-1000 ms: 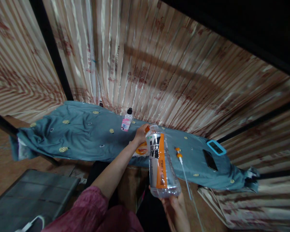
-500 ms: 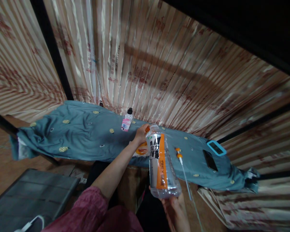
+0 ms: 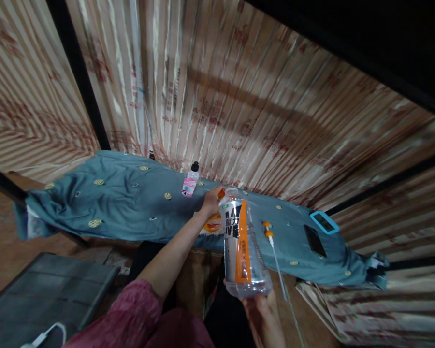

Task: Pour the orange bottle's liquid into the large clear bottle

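My right hand (image 3: pixel 263 314) grips the base of a large clear plastic bottle (image 3: pixel 241 244) with a white, black and orange label, holding it tilted away from me over the table edge. My left hand (image 3: pixel 212 200) reaches forward to the bottle's neck, fingers closed around an orange cap at its mouth. Just below that hand an orange-and-white packet (image 3: pixel 213 225) lies on the teal cloth (image 3: pixel 130 203) that covers the table.
A small pink-labelled bottle with a black cap (image 3: pixel 190 181) stands at the back of the table. To the right lie an orange-tipped white rod (image 3: pixel 273 244), a dark phone (image 3: pixel 314 240) and a blue-framed device (image 3: pixel 324 222). Striped curtains hang behind. A grey case (image 3: pixel 47 290) sits low left.
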`<state>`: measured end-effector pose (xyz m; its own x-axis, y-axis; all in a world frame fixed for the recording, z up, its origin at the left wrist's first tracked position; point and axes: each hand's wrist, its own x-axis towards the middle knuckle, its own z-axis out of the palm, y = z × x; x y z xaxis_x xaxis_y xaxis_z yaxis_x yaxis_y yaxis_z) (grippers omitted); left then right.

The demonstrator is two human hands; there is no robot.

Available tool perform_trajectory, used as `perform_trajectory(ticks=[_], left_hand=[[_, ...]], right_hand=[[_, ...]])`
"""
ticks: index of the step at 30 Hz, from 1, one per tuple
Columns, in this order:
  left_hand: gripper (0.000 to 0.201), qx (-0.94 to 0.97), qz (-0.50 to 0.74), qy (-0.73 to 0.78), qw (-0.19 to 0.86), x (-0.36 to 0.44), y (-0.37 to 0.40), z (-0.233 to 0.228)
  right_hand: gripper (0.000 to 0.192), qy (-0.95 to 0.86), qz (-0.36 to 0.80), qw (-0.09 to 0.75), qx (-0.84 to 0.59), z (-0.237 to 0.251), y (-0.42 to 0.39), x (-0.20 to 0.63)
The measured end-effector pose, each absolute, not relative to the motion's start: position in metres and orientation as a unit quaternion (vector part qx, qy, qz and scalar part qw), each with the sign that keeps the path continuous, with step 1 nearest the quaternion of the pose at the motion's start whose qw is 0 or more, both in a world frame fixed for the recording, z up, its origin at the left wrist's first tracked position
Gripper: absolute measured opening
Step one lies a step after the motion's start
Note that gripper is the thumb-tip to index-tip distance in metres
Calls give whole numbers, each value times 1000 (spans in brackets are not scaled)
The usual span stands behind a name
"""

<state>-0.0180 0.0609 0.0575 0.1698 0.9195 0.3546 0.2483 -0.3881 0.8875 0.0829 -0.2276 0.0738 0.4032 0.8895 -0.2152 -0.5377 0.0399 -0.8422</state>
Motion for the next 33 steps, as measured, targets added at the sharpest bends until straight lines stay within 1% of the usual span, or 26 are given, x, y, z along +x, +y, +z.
perform_trajectory(ticks=[4, 12, 17, 21, 29, 33], left_hand=[[9, 681, 480, 428, 350, -18, 61, 57], [8, 679, 487, 427, 345, -18, 62, 55], [7, 678, 488, 430, 343, -17, 62, 54], [8, 677, 488, 430, 344, -16, 62, 54], [10, 678, 490, 426, 345, -17, 62, 54], [10, 681, 488, 424, 344, -18, 62, 54]], right_hand=[[52, -191, 514, 697, -462, 76, -228, 82], [45, -187, 513, 701, -459, 77, -228, 81], [49, -185, 513, 701, -459, 75, -227, 82], [47, -192, 514, 701, -456, 77, -227, 80], [50, -194, 519, 693, -461, 78, -226, 82], [47, -193, 514, 700, -456, 76, -227, 82]])
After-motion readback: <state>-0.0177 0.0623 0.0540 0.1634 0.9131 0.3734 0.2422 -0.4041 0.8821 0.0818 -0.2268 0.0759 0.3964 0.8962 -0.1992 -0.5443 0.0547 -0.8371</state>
